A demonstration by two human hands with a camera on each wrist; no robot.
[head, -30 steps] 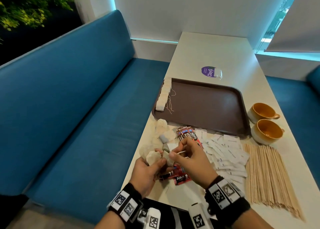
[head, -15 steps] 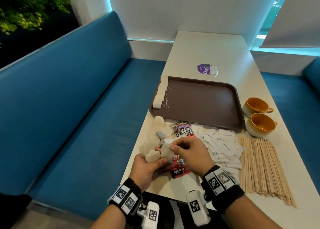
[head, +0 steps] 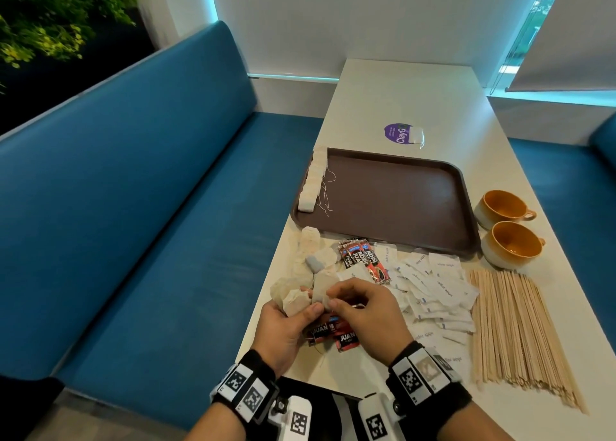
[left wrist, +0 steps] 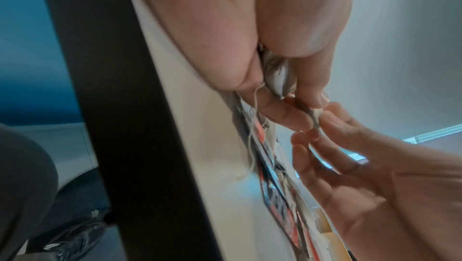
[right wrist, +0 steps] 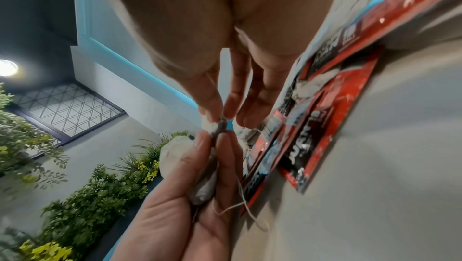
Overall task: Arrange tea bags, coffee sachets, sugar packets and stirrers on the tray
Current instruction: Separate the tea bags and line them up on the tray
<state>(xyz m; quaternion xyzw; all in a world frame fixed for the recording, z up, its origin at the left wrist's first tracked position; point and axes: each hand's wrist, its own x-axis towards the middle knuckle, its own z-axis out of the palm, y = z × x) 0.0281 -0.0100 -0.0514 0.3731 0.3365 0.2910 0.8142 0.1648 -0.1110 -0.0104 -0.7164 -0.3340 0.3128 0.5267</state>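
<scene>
Tea-bag step in hand: left hand (head: 289, 324) clutches a bunch of bags (head: 293, 299) at 7 o'clock of the tray (head: 396, 197), while the right hand (head: 363, 310) pinches 1 bag's corner, both hands together. Next, I'd judge, that bag must come free of its string and join the row (head: 313, 180) at the tray's 9 o'clock edge. Only the right wrist view shows the string (right wrist: 246, 206) dangling; only the head view shows sachets (head: 361, 260), sugar (head: 433, 290) and stirrers (head: 513, 330) off the tray.

Matt brown plastic tray (head: 393, 204), pale wooden stirrers (head: 513, 327), glossy foil sachets (head: 361, 259), paper packets (head: 433, 290).
</scene>
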